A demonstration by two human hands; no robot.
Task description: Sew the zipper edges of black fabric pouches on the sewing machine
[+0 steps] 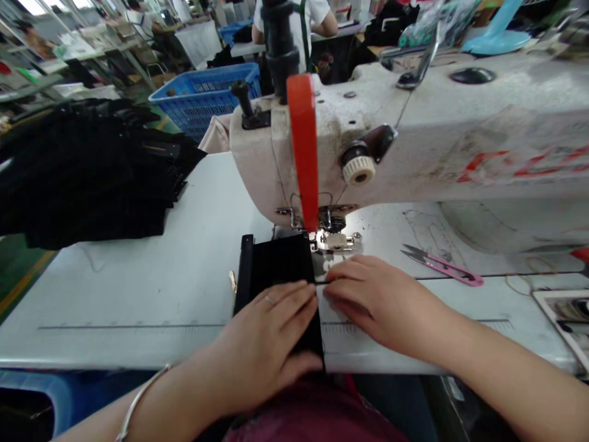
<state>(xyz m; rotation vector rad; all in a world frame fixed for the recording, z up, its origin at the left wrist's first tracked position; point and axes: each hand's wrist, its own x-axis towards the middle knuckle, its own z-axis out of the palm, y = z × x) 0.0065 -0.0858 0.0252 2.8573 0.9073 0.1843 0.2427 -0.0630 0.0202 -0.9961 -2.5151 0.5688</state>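
Note:
A black fabric piece (283, 261) lies on the sewing machine table, its right edge at the presser foot (335, 241). A stiff black strip (243, 270) runs along its left side, with a small gold-coloured zipper pull (232, 281) beside it. My left hand (271, 337) rests flat over the fabric, fingers stretched out, slightly blurred. Just right of the fabric's edge, in front of the presser foot, is my right hand (368, 294). Its fingers are bent and pressed together; whatever is between them is hidden.
Pink thread snips (444, 267) lie right of my right hand. The white sewing machine (414, 141) has a red strip (304, 147) hanging down its head. A pile of black fabric pieces (92, 166) sits at the left. Behind are a blue basket (207, 92) and a person (317, 18).

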